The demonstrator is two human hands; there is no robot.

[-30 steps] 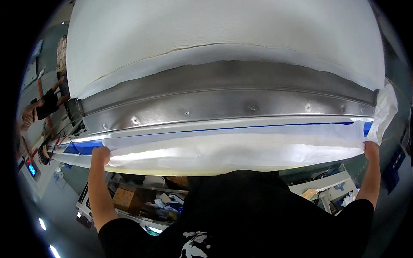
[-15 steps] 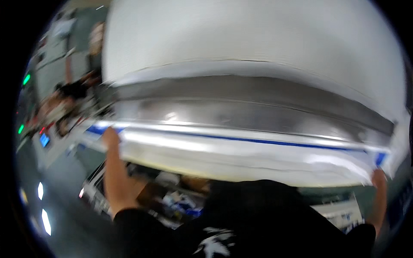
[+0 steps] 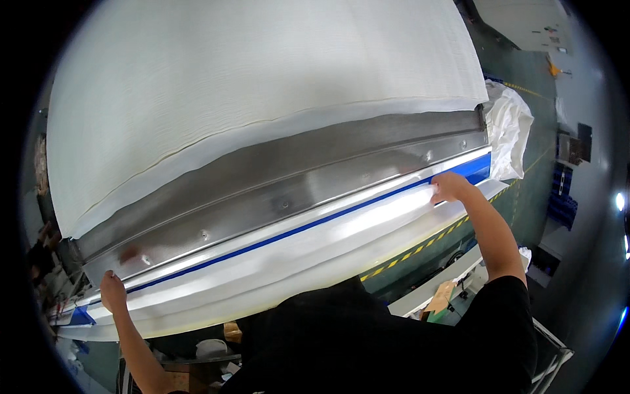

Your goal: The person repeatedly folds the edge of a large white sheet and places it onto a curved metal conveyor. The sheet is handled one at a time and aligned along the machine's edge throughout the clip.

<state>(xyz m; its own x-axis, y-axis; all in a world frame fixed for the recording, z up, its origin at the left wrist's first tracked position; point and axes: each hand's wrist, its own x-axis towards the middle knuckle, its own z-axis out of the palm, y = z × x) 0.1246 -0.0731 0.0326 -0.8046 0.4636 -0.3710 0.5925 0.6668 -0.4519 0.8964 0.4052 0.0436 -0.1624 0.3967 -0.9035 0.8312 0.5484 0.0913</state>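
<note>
Open lane along the bare metal bar [image 3: 315, 157], between eight o'clock and two! White sheet [image 3: 262, 59] covers twelve, bunched sheeting [image 3: 509, 131] crowds the bar's end at two, left hand [image 3: 113, 289] blocks eight, right hand [image 3: 450, 187] three, black-shirted torso [image 3: 367, 341] fills six.

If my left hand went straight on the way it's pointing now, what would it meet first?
Most likely the grey metal panel, whose near edge shows right by the left hand. This single view leaves depth unclear, so the hand might pass above it instead.
</note>
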